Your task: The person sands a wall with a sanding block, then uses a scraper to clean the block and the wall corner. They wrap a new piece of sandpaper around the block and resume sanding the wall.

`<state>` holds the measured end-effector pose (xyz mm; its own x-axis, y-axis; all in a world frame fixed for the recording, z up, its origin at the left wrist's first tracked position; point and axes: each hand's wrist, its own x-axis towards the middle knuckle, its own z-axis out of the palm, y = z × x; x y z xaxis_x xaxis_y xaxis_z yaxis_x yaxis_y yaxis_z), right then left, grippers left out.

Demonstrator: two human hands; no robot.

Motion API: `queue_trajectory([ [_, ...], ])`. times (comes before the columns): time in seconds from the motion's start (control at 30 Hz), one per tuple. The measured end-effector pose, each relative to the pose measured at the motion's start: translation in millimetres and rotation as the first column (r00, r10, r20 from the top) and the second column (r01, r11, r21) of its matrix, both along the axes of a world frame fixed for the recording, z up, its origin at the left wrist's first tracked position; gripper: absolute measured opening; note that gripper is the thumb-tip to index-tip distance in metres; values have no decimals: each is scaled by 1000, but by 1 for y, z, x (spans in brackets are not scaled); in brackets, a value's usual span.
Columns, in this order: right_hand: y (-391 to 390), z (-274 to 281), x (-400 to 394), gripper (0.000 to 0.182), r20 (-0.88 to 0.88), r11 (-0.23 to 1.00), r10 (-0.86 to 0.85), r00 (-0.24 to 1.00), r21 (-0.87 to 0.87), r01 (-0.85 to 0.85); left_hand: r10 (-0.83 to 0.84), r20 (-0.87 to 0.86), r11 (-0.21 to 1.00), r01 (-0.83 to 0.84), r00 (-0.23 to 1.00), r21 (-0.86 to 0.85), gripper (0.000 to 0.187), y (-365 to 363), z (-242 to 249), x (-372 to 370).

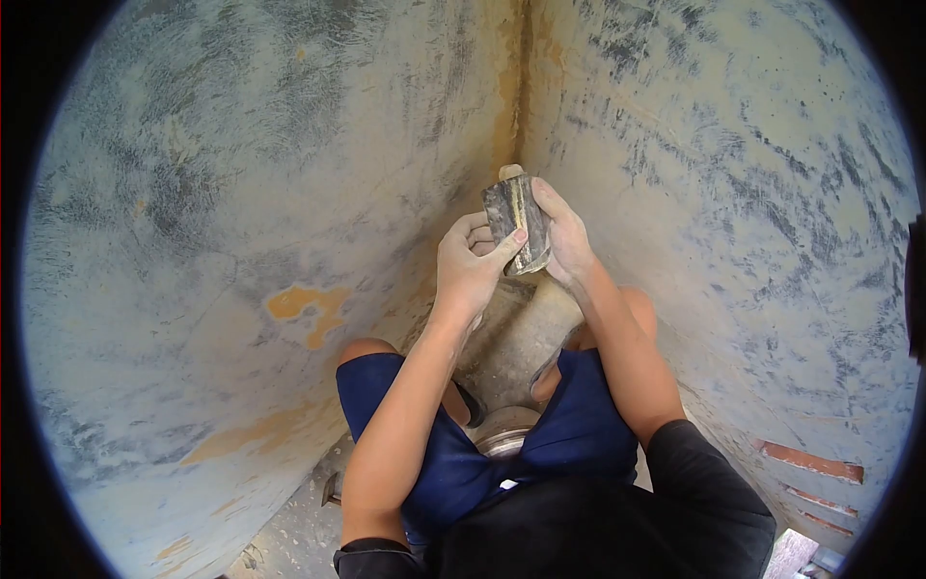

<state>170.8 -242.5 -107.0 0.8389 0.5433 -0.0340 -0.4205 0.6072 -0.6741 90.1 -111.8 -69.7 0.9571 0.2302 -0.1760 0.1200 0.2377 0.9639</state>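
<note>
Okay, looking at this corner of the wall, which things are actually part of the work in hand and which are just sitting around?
In use:
- folded dark sheet, gripped by both hands
- left hand and right hand
- wall corner just behind the sheet

Lying about:
- metal bucket between the knees
- exposed red bricks low on the right
- orange patch on the left wall

No legible text, label, brand, number or sign observed anywhere in the head view. The worn block (517, 224) held between the left hand (470, 265) and right hand (564, 236) carries only streaks and grime. The smeared wall (241, 193) shows scuffs and stains, no characters.
</note>
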Motion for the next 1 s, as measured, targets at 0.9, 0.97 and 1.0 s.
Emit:
queue_trajectory([
  [0.9,-22,-27,-4,23,-139,784,459,878,-403,-473,-199,-230,852,284,953,440,38,69,20,-34],
  [0.97,-29,-49,24,23,-140,723,519,843,-454,-520,-193,-222,825,281,956,490,35,69,18,-35],
  [1.0,-29,-46,30,24,-143,654,580,802,-505,-562,-185,-210,797,271,960,539,31,70,17,-36],
])
